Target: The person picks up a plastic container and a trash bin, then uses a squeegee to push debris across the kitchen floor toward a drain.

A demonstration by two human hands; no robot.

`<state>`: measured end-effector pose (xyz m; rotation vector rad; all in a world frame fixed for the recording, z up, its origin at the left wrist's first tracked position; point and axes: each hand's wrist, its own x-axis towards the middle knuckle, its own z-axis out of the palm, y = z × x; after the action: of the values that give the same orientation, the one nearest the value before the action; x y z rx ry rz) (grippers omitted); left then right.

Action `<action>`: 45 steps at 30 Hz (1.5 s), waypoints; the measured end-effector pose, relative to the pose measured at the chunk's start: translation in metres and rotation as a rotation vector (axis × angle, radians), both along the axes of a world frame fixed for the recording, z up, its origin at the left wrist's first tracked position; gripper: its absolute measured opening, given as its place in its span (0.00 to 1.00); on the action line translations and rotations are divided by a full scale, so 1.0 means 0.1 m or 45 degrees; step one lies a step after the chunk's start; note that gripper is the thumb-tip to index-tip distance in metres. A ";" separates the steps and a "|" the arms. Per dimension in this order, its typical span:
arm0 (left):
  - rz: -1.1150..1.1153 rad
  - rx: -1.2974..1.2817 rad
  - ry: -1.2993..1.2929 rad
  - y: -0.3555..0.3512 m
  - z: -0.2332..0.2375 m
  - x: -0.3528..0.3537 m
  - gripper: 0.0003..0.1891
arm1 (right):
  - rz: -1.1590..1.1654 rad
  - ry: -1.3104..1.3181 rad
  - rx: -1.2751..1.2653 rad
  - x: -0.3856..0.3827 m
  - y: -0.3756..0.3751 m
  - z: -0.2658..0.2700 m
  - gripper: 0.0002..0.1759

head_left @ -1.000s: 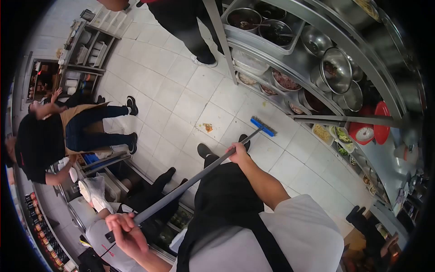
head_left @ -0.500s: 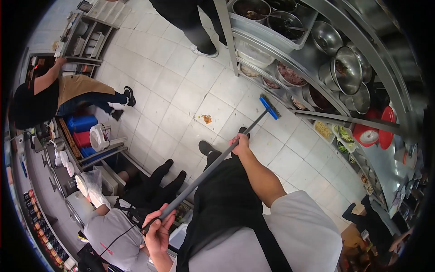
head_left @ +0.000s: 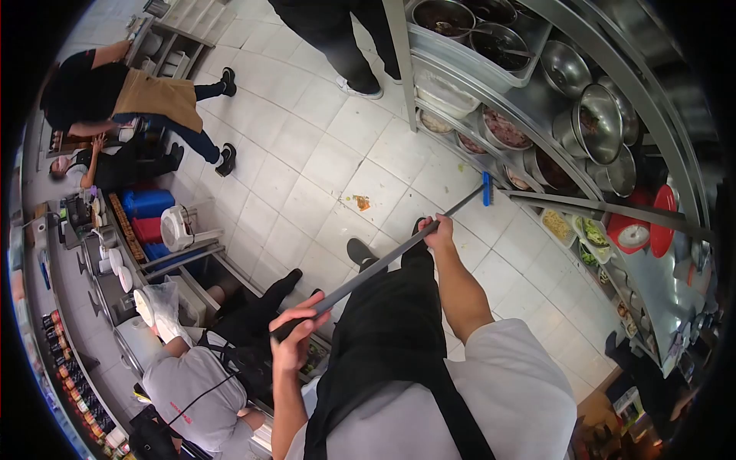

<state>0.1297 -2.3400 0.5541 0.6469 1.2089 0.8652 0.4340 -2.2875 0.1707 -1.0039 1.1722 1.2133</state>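
Note:
A push broom with a long grey handle (head_left: 376, 266) slants across the front of my body. Around the handle's near end my left hand (head_left: 297, 331) is closed. My right hand (head_left: 437, 229) grips the handle further along, towards the head. The blue broom head (head_left: 487, 189) rests on the floor beside the foot of the metal shelving, its bristles partly hidden. On the white tiles lies an orange and yellow food scrap (head_left: 361, 202), ahead of my shoes and apart from the broom.
Metal shelving (head_left: 529, 195) with bowls and food tubs runs along the right. A person in dark trousers (head_left: 337, 46) stands ahead. One in a tan apron (head_left: 157, 97) is at the far left; another in grey (head_left: 195, 391) works at the left counter. Green bits (head_left: 462, 166) lie near the shelving.
The broom head has moved right, closer to the shelving. Both hands have shifted right and my left hand is higher. The person in the tan apron has moved, and another person shows behind them.

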 end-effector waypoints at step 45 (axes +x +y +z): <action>0.066 0.316 0.774 0.55 0.45 -0.29 0.14 | 1.893 -0.542 0.140 -1.21 0.88 0.08 0.15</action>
<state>0.1004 -2.2850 0.5987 1.1378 1.6780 0.8992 0.3135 -2.1995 0.1787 -2.0128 -0.1791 1.9417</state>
